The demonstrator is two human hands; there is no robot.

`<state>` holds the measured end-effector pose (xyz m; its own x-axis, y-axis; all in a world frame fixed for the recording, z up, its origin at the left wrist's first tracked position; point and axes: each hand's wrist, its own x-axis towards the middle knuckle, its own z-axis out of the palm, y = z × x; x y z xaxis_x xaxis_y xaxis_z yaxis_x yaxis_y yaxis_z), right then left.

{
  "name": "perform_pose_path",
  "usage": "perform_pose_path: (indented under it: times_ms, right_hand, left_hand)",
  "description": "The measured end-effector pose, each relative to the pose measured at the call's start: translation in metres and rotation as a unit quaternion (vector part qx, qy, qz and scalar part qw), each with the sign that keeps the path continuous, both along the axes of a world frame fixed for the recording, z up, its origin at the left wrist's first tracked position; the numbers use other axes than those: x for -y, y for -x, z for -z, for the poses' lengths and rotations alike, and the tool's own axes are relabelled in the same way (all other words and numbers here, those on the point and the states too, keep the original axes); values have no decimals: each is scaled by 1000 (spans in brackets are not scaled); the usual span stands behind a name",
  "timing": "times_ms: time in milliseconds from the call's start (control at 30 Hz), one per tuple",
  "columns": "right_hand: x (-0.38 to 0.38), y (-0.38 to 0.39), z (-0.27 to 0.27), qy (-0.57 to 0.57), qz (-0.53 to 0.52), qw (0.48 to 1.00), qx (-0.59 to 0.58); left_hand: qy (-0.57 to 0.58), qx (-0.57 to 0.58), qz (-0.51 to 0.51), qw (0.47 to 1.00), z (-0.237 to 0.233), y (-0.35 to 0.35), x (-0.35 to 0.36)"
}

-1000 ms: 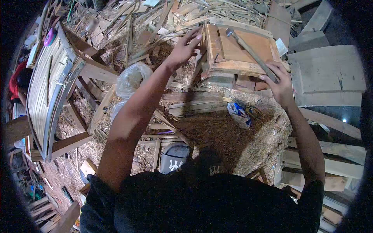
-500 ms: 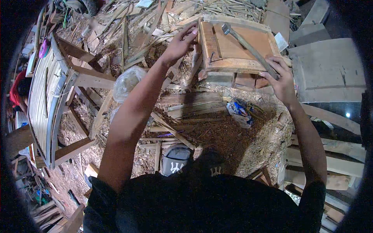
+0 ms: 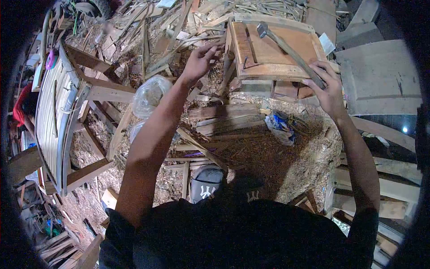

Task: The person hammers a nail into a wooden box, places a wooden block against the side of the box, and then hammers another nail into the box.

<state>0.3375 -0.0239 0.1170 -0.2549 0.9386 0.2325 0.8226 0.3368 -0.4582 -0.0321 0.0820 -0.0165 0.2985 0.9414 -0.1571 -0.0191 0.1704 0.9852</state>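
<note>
Right hand (image 3: 329, 87) is wrapped tight round the handle end of the hammer (image 3: 289, 51), which lies slantwise across the top of the wooden box (image 3: 268, 63), head at the far side. Left hand (image 3: 199, 60) is loose with fingers apart, just beside the box's left edge, above the wood scraps (image 3: 156, 42).

The right hand (image 3: 329, 87) wraps over the butt of the hammer (image 3: 286, 47), hiding the end of its handle. Whether the curled fingertips of the left hand (image 3: 197, 62) touch the wooden panel (image 3: 277, 54) or pinch anything is too small to tell. The lens's dark rim cuts off the slatted frame (image 3: 49, 112) and a red cloth (image 3: 20, 107) at left, and the print on the blue-and-white packet (image 3: 280, 125) is unreadable.
</note>
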Motion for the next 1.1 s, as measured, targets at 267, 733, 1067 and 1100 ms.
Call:
perform_pose_path:
  times_ms: [267,733,1067,1100]
  right_hand:
    - [3,1,4,12,9,1000,-17]
    - [24,20,4,12,8,998,-55]
    - [25,22,2,7,9,1000,-16]
    - [26,23,2,3,10,1000,-11]
  left_hand:
    - [27,-7,-35,999,45,29,16]
    - [-154,-127,-50,979,46,39,57]
    - [-137,-110,-43,984,25,42,64]
    - [-137,-110,-43,984,21,42,66]
